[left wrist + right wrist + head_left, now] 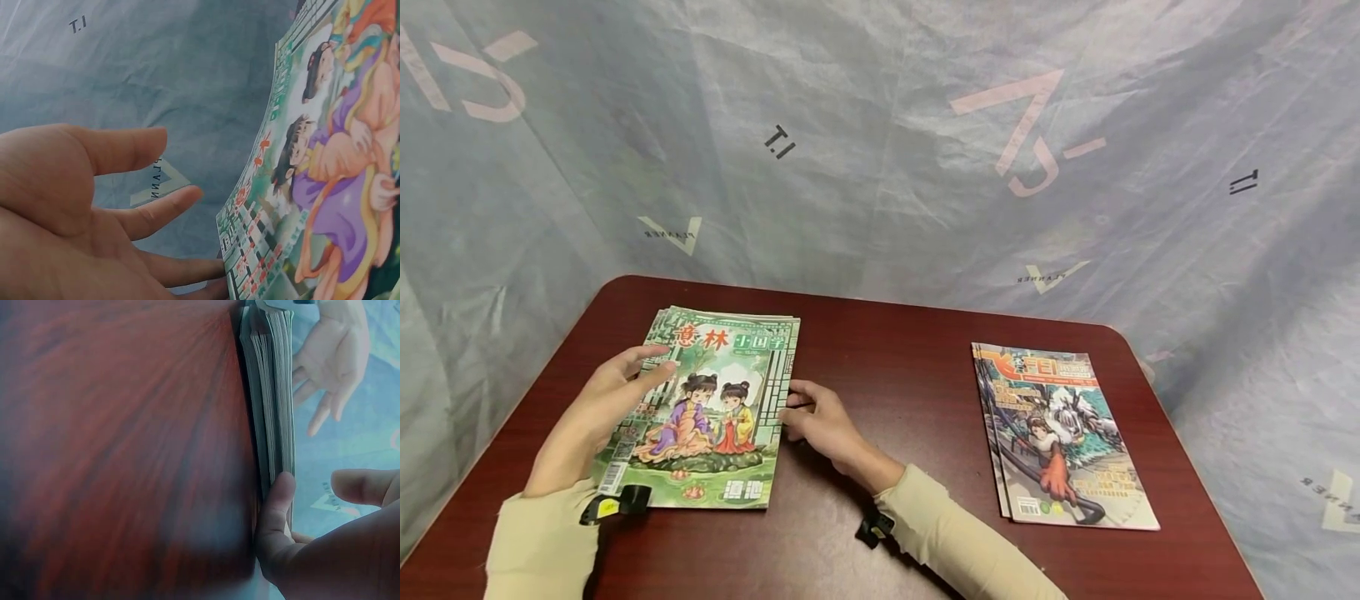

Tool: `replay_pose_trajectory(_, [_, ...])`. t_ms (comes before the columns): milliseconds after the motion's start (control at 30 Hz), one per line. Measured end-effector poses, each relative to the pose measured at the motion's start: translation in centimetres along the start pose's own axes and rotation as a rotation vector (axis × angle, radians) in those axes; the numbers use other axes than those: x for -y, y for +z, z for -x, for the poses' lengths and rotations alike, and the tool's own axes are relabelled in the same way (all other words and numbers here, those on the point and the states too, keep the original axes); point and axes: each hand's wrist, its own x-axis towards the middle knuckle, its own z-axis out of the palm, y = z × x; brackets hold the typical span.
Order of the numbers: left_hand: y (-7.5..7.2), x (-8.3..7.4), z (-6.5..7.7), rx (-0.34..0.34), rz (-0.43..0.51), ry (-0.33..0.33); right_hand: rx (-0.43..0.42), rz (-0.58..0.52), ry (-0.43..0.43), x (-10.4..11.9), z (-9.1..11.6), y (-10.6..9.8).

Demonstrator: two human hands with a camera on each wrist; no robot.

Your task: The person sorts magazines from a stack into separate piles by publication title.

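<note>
A stack of several magazines (715,417) lies on the left part of the table, the top one with a green cover showing two cartoon children. Along its left side is my left hand (591,404), fingers extended and thumb raised clear of the cover; in the left wrist view a lower finger meets the edge of the cover (331,206). My right hand (829,427) is at the stack's right side. In the right wrist view, one of its fingers (275,512) rests against the page edges (272,406), while the thumb stands apart from them.
On the right of the dark red table (887,375) lies a smaller pile of magazines (1067,442), its top cover showing a figure with a red glove. Grey printed fabric (865,167) hangs behind the table and at both sides.
</note>
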Motion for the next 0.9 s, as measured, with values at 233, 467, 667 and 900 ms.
replay_pose_trajectory(233, [0.5,-0.4,-0.2,0.03,-0.036,0.003,0.024,-0.02,0.001,-0.3,-0.2,-0.4])
replay_pose_trajectory(467, [0.9,-0.3,-0.5,0.045,-0.038,0.011,0.035,-0.018,0.008,-0.5,-0.1,-0.9])
replay_pose_trajectory(667, [0.9,-0.5,-0.4,0.002,-0.079,-0.004,0.036,-0.02,0.018,-0.1,-0.1,-2.0])
replay_pose_trajectory(900, [1.7,-1.3,-0.1,-0.126,-0.177,0.016,0.032,0.042,-0.026,1.5,0.9,-5.2])
